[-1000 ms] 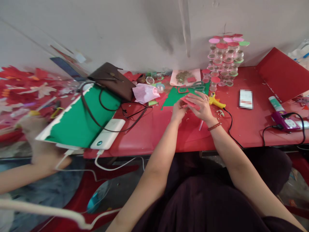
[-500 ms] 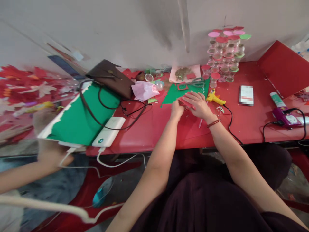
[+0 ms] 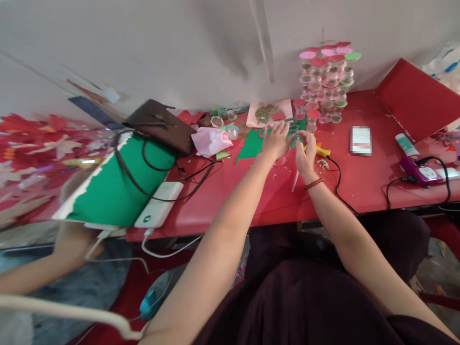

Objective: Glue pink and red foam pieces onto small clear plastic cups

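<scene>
Reaching around centre frame, left hand [image 3: 275, 142] and right hand [image 3: 305, 149] near the scissors [image 3: 293, 127].
The left is spread over the green sheet [image 3: 249, 146]; the right curls, its grip unclear. The glue gun [image 3: 322, 151] lies beside it, right of centre. Tool handling seems in hand; the next move calls for a sure finger hold.

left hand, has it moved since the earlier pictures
Yes: the left hand has moved forward, away from the wearer and slightly to the right, judged against the pink sheet near the wall; its fingertips are now nearer that sheet.
</scene>
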A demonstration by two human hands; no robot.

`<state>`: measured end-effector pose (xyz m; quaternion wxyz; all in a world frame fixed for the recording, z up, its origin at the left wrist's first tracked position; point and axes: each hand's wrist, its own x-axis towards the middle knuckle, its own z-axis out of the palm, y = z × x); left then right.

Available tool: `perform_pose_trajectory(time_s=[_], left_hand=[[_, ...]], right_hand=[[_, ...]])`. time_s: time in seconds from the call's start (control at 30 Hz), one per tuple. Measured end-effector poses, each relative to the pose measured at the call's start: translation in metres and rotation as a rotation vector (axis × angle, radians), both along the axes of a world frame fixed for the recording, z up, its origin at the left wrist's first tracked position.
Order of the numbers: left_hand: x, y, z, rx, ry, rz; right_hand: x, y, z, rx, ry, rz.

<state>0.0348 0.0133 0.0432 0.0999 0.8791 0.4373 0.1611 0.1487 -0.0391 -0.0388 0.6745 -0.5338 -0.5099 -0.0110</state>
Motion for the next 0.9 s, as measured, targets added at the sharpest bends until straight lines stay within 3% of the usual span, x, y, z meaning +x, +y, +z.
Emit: perform_pose_trajectory(time_s=[0.1, 0.2, 0.3, 0.73, 0.9], left_hand=[[0.008, 0.003, -0.011, -0.146, -0.012, 0.007], [0.002, 0.010, -0.021, -0.142, -0.092, -0.035], [-0.001, 0.013, -0.025, -0.131, -0.084, -0.051], [0.000, 0.014, -0.029, -0.103, -0.031, -0.043], [0.006, 0.039, -0.011, -0.250, -0.042, 0.030]], right_hand=[[-0.003, -0.001, -0.001, -0.123, -0.072, -0.036], [-0.004, -0.001, -0.002, -0.215, -0.110, -0.049], [-0.004, 0.000, -0.003, -0.195, -0.091, -0.045], [-0.004, 0.003, -0.007, -0.165, -0.203, -0.135], [-0.002, 0.003, -0.005, -0.180, -0.136, -0.167]])
